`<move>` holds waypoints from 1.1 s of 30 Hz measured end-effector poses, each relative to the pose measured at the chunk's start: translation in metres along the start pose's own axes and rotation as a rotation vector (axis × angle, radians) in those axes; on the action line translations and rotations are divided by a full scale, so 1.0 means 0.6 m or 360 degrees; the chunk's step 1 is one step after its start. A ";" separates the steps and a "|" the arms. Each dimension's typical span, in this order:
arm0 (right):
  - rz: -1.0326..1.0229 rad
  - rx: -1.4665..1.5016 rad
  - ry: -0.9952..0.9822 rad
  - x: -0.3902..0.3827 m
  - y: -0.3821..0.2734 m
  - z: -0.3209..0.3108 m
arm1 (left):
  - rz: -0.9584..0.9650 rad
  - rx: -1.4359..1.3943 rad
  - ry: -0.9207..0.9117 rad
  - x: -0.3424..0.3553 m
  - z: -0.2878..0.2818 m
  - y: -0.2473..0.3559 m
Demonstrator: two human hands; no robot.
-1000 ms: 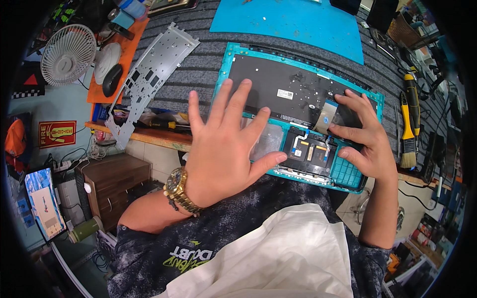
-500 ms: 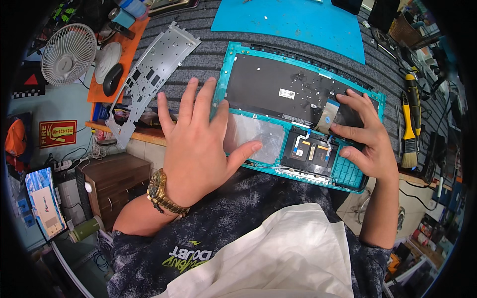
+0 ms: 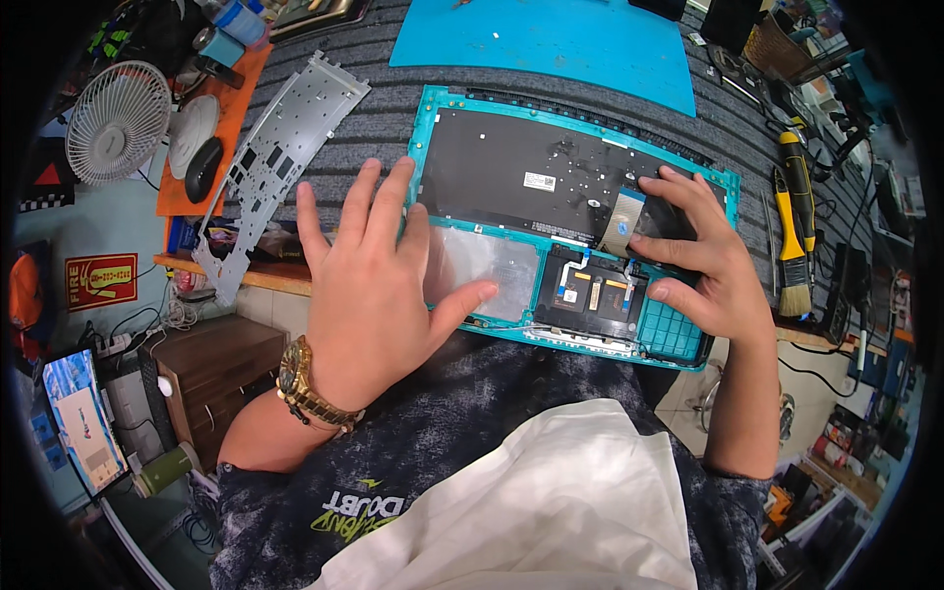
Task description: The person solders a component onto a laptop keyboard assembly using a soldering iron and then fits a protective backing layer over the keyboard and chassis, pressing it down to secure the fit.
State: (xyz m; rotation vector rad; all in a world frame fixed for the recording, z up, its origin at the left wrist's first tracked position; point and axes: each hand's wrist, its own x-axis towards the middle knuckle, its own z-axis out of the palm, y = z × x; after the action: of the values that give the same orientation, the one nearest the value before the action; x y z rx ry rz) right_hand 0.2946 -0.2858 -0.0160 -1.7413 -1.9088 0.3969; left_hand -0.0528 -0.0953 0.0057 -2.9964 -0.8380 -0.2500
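Observation:
A teal laptop palm-rest cover [image 3: 421, 147] lies underside up at the bench's near edge. Set in it is a black keyboard back [image 3: 501, 157] with a small white label. A flat ribbon cable [image 3: 621, 218] runs down from it toward the black touchpad module [image 3: 588, 293]. My left hand [image 3: 379, 265] lies spread over the cover's left end, its thumb reaching across a silvery panel [image 3: 506, 267]. My right hand [image 3: 713, 261] rests on the right side, fingers apart on the keyboard back near the ribbon cable, thumb lower down. Neither hand grips anything.
A perforated metal plate [image 3: 285, 138] lies left of the cover on the ribbed grey mat [image 3: 383, 108]. Behind is a blue work mat [image 3: 551, 44]. A yellow-handled brush [image 3: 793, 256] and a screwdriver [image 3: 798, 177] lie at right. A white fan [image 3: 118, 123] and black mouse [image 3: 204, 169] are left.
The whole view has shifted, so the bench and cover appear slightly farther left. Both hands keep nearly the same places on the cover.

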 end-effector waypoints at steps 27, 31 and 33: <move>-0.0493 -0.0342 0.0047 0.050 -0.376 -0.091 | 0.0550 0.0046 0.0061 0.032 0.042 -0.038; -0.0657 -0.0424 0.0178 0.041 -0.417 -0.063 | 0.0321 -0.0052 0.0021 0.025 0.029 -0.008; -0.0691 -0.0413 0.0198 0.026 -0.421 -0.065 | 0.0211 -0.0042 -0.0004 0.027 0.022 0.008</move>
State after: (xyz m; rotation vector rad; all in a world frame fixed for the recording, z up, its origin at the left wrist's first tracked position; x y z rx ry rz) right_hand 0.1063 -0.3083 0.1559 -1.3996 -2.2443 -0.1208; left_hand -0.0351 -0.0902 -0.0044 -3.0608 -0.6379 -0.2560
